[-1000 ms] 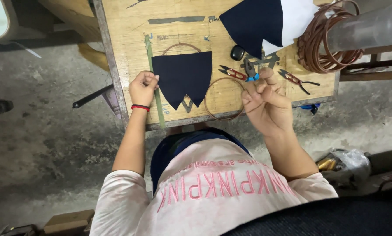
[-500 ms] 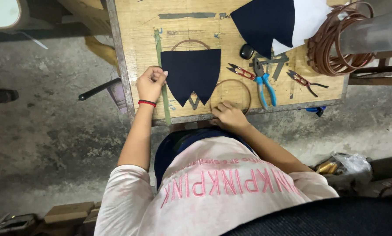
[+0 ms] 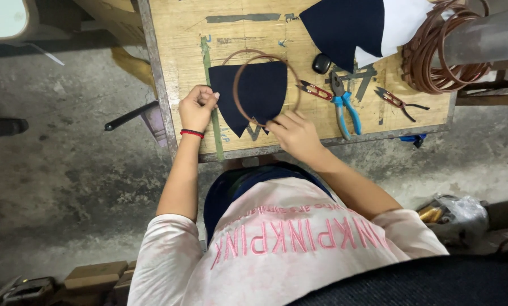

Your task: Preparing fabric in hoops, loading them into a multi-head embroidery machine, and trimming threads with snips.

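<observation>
Wire ring [image 3: 265, 89] on navy cloth [image 3: 254, 93], pinched by right hand [image 3: 295, 135]; left hand [image 3: 197, 107] fist on cloth edge, fingertips hidden.

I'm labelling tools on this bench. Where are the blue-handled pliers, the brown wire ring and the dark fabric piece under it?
Blue-handled pliers [image 3: 344, 102]: head view, on the handles near the pivot.
Wire ring [image 3: 235, 88]: head view, on its left arc.
Fabric piece [image 3: 262, 90]: head view, on its middle, inside the ring.
</observation>
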